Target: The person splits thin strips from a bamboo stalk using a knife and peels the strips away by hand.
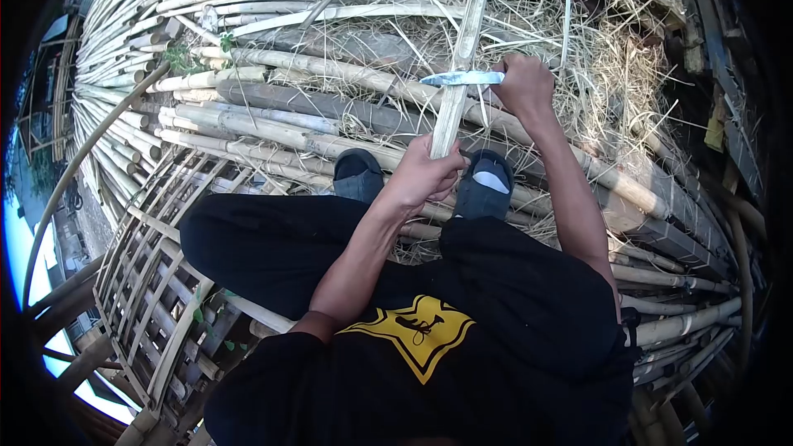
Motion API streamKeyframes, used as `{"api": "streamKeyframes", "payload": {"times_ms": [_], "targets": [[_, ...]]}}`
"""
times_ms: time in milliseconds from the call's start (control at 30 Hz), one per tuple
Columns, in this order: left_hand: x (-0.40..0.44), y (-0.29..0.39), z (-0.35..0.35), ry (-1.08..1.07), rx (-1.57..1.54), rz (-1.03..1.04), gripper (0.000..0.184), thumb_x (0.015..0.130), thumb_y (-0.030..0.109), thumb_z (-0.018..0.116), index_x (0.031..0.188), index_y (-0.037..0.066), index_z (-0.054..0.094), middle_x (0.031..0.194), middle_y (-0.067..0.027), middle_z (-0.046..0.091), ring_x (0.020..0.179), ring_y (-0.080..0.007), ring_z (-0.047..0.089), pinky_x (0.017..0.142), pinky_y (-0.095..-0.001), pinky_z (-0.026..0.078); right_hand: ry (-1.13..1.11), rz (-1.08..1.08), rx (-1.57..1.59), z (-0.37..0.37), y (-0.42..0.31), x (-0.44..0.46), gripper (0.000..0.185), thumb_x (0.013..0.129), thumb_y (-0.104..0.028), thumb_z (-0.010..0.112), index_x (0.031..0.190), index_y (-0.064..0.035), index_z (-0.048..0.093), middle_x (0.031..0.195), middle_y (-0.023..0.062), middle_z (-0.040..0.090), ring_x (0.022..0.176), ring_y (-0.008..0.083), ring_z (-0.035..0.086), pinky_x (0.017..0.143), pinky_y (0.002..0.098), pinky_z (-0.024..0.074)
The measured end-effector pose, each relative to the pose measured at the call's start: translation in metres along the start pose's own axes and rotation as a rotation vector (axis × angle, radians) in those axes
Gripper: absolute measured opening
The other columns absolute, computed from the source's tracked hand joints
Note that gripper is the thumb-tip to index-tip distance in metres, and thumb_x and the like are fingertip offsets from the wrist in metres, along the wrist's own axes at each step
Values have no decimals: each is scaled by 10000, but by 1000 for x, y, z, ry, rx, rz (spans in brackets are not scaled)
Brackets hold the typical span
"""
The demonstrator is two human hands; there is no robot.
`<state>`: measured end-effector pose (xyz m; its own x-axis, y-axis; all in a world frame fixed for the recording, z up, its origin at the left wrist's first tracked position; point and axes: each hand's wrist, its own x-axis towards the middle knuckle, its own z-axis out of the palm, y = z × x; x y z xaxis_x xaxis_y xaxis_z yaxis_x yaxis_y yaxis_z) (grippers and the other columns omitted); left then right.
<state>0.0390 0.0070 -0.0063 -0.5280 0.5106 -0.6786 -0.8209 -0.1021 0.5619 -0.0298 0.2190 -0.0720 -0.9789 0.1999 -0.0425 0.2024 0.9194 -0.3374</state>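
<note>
Yellow shirt emblem point(423, 332), bamboo strip point(468, 33) pointing forward lengthwise, left hand point(423, 173) gripping it, right hand point(527, 87) gripping knife point(462, 78), blade leftward.

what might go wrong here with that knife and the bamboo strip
The left hand grips the strip below the knife, so a stroke that runs toward the body might reach those fingers. The strip also stands above the sandals, so a dropped knife might land on a foot. Loose shavings lie around the feet and might make footing slippery.
</note>
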Motion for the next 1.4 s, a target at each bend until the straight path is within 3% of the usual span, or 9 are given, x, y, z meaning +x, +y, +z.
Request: {"api": "streamKeyframes", "payload": {"times_ms": [100, 167, 333, 400, 633, 733, 967, 1033, 1400], "targets": [[-20, -4, -1, -49, -2, -32, 181, 866, -26, 578, 843, 93, 444, 540, 71, 356, 376, -11, 281, 344, -210, 186, -54, 552, 157, -24, 59, 41, 295, 796, -235, 583, 868, 26, 698, 796, 228, 679, 769, 370, 674, 731, 441, 521], [-25, -6, -14, -6, 63, -19, 180, 872, -16, 585, 841, 93, 445, 544, 69, 363, 379, -12, 283, 346, -210, 186, 68, 611, 126, -58, 138, 49, 302, 812, -234, 552, 790, 34, 690, 727, 181, 677, 648, 312, 652, 655, 413, 496], [-3, 1, -20, 68, 15, 110, 129, 915, 45, 588, 901, 83, 466, 558, 63, 370, 400, -17, 311, 361, -201, 221, 174, 370, 340, -71, 116, 23, 372, 832, -322, 584, 673, 8, 646, 560, 114, 588, 516, 234, 533, 561, 386, 416], [5, -6, -22, 52, 19, 102, 112, 938, 97, 581, 932, 77, 471, 577, 57, 371, 415, -22, 327, 366, -208, 245, -83, 275, 359, -55, 65, 3, 375, 841, -318, 602, 703, 29, 640, 511, 138, 537, 485, 227, 527, 537, 375, 404], [13, -8, -23, 140, 342, 165, 162, 992, 211, 505, 914, 73, 471, 599, 48, 382, 435, -26, 330, 366, -224, 257, -404, -163, 324, 19, -43, -55, 209, 749, -190, 622, 741, 10, 680, 680, 247, 617, 694, 420, 622, 680, 471, 506], [18, -10, -28, 151, 478, 159, 199, 979, 209, 502, 995, 11, 509, 598, -41, 502, 447, -114, 488, 392, -301, 366, -449, -174, 245, 14, -46, -56, 248, 715, -208, 649, 749, 36, 677, 721, 265, 643, 748, 417, 655, 726, 471, 538], [34, -30, -25, 276, 668, 365, 181, 1000, 207, 466, 964, 32, 493, 583, 31, 423, 432, -53, 383, 374, -254, 308, -351, -54, 159, 26, -38, -30, 232, 673, -200, 681, 728, 25, 685, 715, 266, 646, 735, 423, 659, 711, 473, 542], [35, -26, -23, 312, 788, 380, 267, 978, 197, 472, 986, -70, 479, 655, -246, 574, 592, -401, 578, 573, -467, 415, -317, -67, 187, 30, -41, -29, 222, 671, -201, 685, 719, 16, 688, 697, 262, 643, 715, 420, 658, 698, 466, 544], [27, -7, 3, 320, 827, 386, 219, 978, 178, 465, 967, -39, 495, 669, -224, 561, 582, -357, 564, 561, -442, 402, -81, -193, 149, 21, -12, 13, 183, 673, -263, 725, 708, -84, 718, 665, 175, 655, 643, 336, 667, 621, 419, 551]]}}
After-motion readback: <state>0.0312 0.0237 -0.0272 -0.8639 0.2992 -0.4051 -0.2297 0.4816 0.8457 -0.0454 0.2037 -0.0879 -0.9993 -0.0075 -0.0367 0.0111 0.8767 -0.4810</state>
